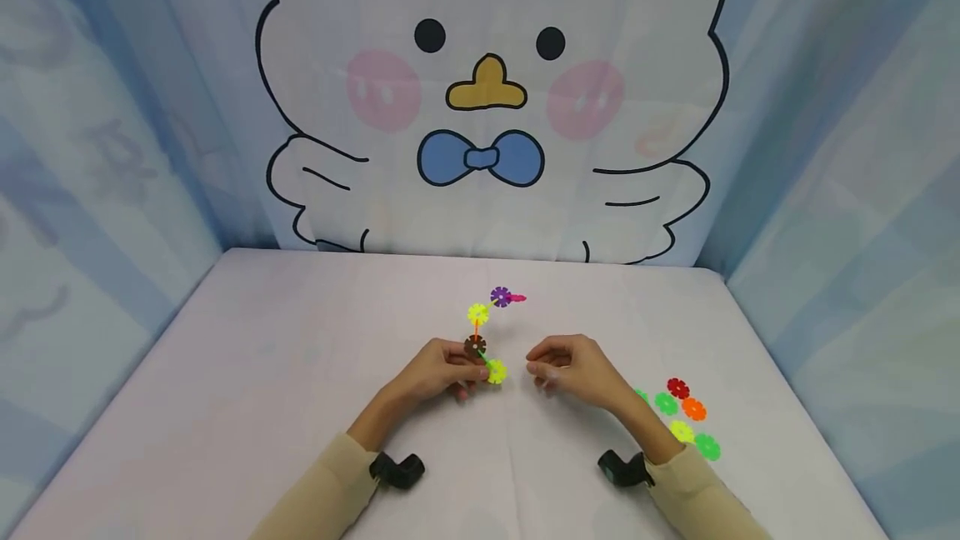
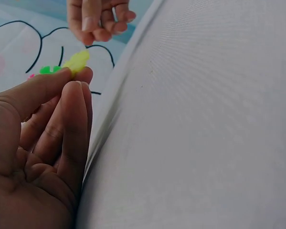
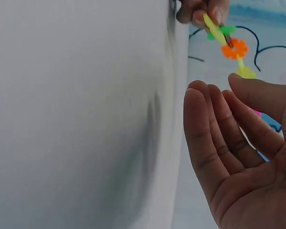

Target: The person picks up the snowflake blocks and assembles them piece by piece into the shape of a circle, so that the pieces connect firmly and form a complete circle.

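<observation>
Well, left hand [image 1: 444,369] pinches a crooked, multicoloured, seemingly notched-disc chain [image 1: 476,345]; right hand [image 1: 577,367] relaxed.

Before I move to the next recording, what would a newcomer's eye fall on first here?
Probably the big cartoon figure with its blue bow tie, behind the table. Next comes the bright chain of notched discs that the left hand pinches near the middle, the empty right hand beside it. Loose discs lie on the table at right.
</observation>
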Available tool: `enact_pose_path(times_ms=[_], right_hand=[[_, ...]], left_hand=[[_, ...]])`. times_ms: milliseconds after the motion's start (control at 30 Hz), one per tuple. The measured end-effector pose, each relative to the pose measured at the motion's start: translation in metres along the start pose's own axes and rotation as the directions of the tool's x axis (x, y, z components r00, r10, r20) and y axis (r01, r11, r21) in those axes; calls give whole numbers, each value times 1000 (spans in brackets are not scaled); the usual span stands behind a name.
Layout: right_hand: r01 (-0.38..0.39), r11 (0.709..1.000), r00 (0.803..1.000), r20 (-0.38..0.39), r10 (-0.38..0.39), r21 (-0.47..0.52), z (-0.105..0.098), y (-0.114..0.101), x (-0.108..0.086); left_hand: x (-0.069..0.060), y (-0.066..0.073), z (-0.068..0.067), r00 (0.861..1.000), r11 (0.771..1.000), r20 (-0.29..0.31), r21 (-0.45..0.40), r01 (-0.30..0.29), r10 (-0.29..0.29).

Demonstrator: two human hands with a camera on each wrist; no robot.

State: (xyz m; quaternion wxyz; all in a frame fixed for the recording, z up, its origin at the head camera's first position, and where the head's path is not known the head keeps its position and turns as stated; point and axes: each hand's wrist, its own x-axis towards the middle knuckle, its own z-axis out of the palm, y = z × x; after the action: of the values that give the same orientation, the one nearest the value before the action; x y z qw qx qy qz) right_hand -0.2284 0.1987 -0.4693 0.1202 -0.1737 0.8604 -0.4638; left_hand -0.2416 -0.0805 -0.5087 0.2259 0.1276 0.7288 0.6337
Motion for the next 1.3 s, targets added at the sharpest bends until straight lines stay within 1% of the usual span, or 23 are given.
enact_pose_path(times_ms=[133,233,300,367,467,567,633,733,1000,1133,1300], right_hand=[[-48,995,997,-60,43,-86,-33,16,-17],[-77,980,990,-128,54,-183,-61,30,-34],[-94,959,985,-166,50,-267,-78,40,-46],[-115,938,981,-185,56,-327,-93,50,-59],[-152,905,978,-193,79,-396,-113,63,-77],[-205,869,973,-191,130,-450,-127,73,-91],[-234,843,969,-190,160,-484,-131,77,-97],[-255,824,965,-183,187,-505,-132,81,-101],[-273,818,960,-199,197,-506,-132,82,-99],[-270,823,961,-189,200,-500,-133,81,-97],[-288,827,957,-181,228,-482,-134,80,-95]], left_hand=[[-2,-4,0,1000,1000,-3,-27,11,-11],[-3,-5,0,1000,999,0,-34,6,-6],[-3,-5,-1,1000,999,0,-33,2,-2],[-4,-4,-1,1000,999,-2,-32,0,0],[-3,-3,-1,1000,999,-3,-32,-1,1],[-3,-3,-2,1000,999,-1,-32,-2,2],[-3,-3,-2,1000,1000,1,-30,-3,3],[-4,-2,-3,1000,1000,2,-28,-7,7],[-3,-2,-2,1000,999,7,-27,-18,18],[-2,-2,-1,1000,999,6,-37,-3,3],[0,-2,0,1000,999,4,-53,7,-7]])
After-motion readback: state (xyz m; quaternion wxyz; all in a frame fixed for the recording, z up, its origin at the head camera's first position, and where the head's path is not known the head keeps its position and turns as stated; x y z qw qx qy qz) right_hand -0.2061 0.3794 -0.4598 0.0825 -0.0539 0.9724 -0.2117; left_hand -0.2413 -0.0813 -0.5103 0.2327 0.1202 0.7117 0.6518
